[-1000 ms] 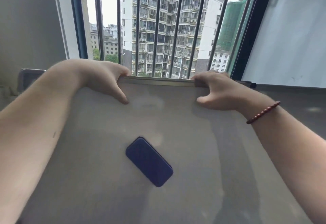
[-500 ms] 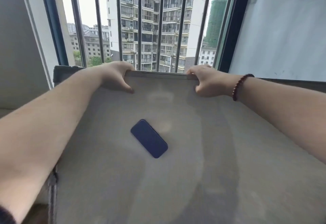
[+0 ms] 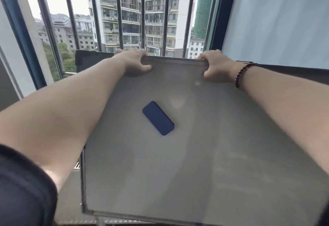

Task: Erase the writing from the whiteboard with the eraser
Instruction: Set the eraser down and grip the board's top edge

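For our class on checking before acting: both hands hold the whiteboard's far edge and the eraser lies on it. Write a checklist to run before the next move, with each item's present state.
1. Left hand grips the whiteboard's far edge: ok.
2. Right hand grips the same edge: ok.
3. Eraser lies on the board, apart from both hands: ok.
4. A hand free to lift the eraser: not ok.
5. Board clear of writing: no marks visible, faint smears only; cannot tell.
6. Board's near edge supported: cannot tell.
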Available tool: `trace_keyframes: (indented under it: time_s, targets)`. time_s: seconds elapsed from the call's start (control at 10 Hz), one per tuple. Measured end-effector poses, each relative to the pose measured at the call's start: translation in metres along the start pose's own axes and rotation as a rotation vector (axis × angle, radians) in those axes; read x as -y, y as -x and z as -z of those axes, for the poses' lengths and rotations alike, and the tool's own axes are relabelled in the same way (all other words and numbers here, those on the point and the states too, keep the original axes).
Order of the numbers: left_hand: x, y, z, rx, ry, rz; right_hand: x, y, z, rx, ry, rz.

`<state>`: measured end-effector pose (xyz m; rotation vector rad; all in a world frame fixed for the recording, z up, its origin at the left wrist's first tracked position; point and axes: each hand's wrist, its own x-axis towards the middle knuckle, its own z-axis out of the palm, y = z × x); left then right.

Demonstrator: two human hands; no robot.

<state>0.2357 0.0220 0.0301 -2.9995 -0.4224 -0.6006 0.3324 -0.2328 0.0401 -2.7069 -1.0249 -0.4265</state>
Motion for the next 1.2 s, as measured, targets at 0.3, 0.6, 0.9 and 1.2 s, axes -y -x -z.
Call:
trace_keyframes:
  time_s: [0.3, 0.6, 0.9, 1.2]
  targets:
    - [0.029, 0.014, -0.008, -0.165, -0.123, 0.077, 0.024, -0.018, -0.004, -0.036, -0.088, 0.108]
    - [0.056, 0.018, -0.013, -0.091, -0.109, 0.069, 0.039, -0.025, -0.008, -0.005, -0.1, 0.133]
    - [0.033, -0.001, -0.016, -0.019, -0.022, 0.091, 0.016, -0.025, -0.011, -0.022, -0.113, 0.07]
    - [0.019, 0.037, -0.01, -0.362, 0.306, 0.117, 0.025, 0.014, -0.038, -0.332, -0.199, 0.022]
